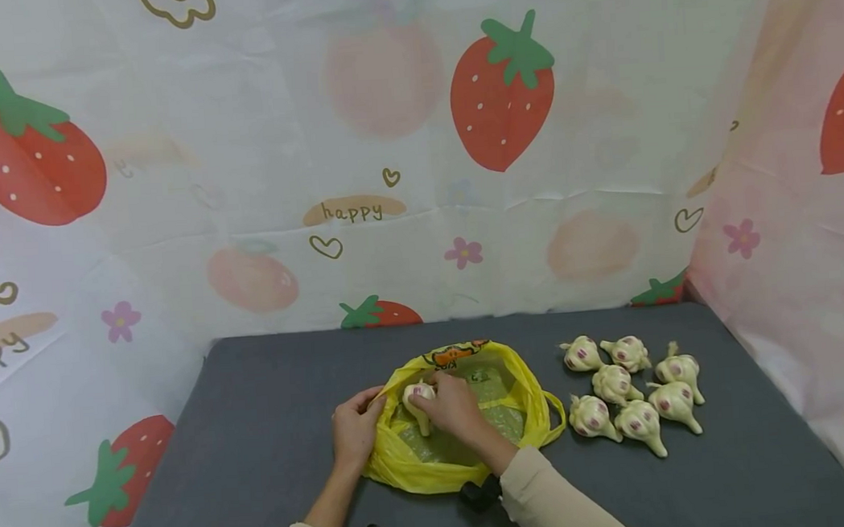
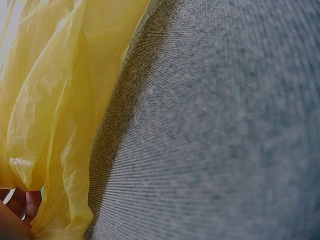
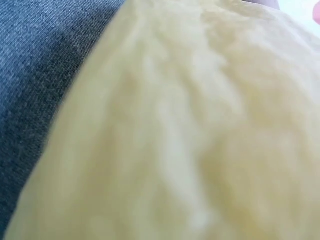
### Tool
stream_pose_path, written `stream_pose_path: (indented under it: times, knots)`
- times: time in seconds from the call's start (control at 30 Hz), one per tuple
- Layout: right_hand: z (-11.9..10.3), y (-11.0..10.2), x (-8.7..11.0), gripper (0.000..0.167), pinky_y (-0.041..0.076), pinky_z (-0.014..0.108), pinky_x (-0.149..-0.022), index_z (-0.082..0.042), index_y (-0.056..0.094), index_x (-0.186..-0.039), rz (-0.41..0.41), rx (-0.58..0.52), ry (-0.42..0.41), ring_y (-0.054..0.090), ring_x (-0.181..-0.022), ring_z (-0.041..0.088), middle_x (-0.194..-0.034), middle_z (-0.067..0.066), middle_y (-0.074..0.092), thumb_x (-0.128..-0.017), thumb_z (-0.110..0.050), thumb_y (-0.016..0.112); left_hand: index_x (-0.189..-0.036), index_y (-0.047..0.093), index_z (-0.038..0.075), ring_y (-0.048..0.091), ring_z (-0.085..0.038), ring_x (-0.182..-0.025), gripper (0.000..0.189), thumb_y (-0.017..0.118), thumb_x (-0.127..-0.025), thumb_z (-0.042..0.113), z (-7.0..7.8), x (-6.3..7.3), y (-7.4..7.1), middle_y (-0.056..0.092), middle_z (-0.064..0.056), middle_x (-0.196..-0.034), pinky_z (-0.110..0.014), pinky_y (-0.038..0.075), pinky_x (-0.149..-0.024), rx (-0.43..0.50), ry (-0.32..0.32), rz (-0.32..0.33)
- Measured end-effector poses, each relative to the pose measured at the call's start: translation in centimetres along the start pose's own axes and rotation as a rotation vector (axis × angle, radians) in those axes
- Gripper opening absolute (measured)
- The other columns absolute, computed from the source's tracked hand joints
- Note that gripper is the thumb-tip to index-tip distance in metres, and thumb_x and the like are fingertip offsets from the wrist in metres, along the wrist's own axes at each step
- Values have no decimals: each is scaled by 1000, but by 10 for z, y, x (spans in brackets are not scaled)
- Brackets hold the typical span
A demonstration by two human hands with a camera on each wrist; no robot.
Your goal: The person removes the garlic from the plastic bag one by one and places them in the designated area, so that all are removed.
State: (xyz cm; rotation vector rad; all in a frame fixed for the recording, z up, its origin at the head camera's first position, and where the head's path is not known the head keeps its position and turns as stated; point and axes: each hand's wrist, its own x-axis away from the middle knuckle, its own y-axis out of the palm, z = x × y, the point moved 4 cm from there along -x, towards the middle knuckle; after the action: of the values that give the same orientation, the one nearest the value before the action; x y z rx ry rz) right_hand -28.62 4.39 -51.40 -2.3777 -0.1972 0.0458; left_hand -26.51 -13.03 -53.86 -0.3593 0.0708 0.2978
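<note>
A yellow plastic bag [image 1: 421,479] stands with its mouth spread wide in the head view. At the bag's left rim, my left hand [image 1: 355,429] pinches the plastic between thumb and fingers. My right hand [image 1: 452,403] reaches over the near rim and holds a garlic bulb [image 1: 419,394] inside the mouth, stem pointing down. In the left wrist view, yellow plastic [image 2: 55,110] covers part of the left hand [image 2: 17,215]. Blurred yellow plastic [image 3: 165,130] fills most of the right wrist view, hiding the right hand's grip.
Several garlic bulbs [image 1: 614,384] lie grouped to the right of the bag on the dark grey tabletop [image 1: 271,402]. The bag's loop handle [image 1: 556,416] sticks out toward them. Behind the table hangs a strawberry-print cloth [image 1: 271,168].
</note>
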Motion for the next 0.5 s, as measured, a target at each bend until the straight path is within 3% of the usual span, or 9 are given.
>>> stream_pose_path:
  times: [0.17, 0.37, 0.5]
  knots:
    - [0, 0, 0, 46, 45, 28, -55, -1, 65, -117, -15, -27, -7, 59, -69, 15, -96, 12, 69, -87, -35, 72, -108, 76, 10, 70, -21, -89, 20, 68, -92, 19, 1, 1, -1, 75, -10, -103, -16, 50, -67, -2, 1, 2]
    - [-3, -7, 3, 45, 47, 27, -55, 0, 65, -117, -33, -30, -74, 59, -71, 15, -99, 13, 68, -85, -30, 74, -108, 76, 10, 70, -22, -91, 20, 68, -92, 19, 1, 1, -1, 75, -10, -104, -16, 50, -68, -8, 7, 8]
    - [-3, -12, 6, 46, 48, 25, -60, -2, 65, -120, -53, -16, -117, 60, -81, 16, -107, 13, 66, -85, -30, 75, -108, 76, 10, 70, -22, -91, 20, 68, -92, 19, 0, 1, -1, 75, -10, -104, -16, 50, -69, -8, 8, 12]
